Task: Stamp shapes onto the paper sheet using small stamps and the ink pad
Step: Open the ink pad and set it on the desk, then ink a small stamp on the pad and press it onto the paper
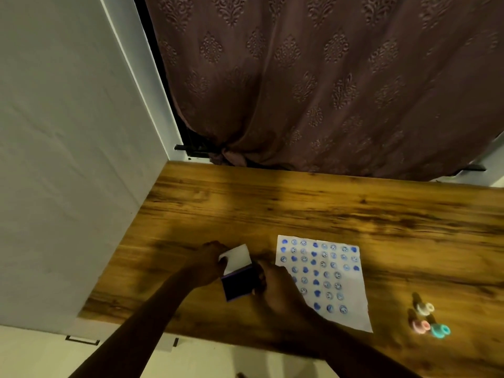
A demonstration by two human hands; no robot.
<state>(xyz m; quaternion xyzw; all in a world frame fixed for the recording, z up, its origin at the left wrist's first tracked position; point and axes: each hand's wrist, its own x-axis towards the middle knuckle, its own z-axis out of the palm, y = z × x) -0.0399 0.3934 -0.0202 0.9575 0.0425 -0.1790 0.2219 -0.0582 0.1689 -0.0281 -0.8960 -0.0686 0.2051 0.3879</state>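
Nearest to me, my two forearms reach in from the bottom edge toward the ink pad (240, 279), which sits on the table (300, 208) just left of the paper sheet (324, 279). My right hand (275, 285) is on the pad's right side, fingers curled against its edge and overlapping the sheet's left margin; I cannot tell from here whether a stamp is tucked inside that hand. My left hand (210, 264) pinches the white lid (236, 258), which is tilted up off the dark ink face on the pad's far-left side, so the pad stands open.

At the near right, well apart from the sheet, three small stamps (426, 321) rest together on the wood: a white one, a pink one and a teal one.

The sheet is nearly full. Blue hearts and smiley faces run in rows from its far edge down toward me, and only the near strip and the near-left corner look bare. I judge the stamping is mostly done, with at most a few prints left, and with the stamps set aside the lid may be about to go down.

The table is dark wood grain. Beyond it a brown patterned curtain (327, 83) hangs across the far side, and a plain white wall (68, 132) closes the left.
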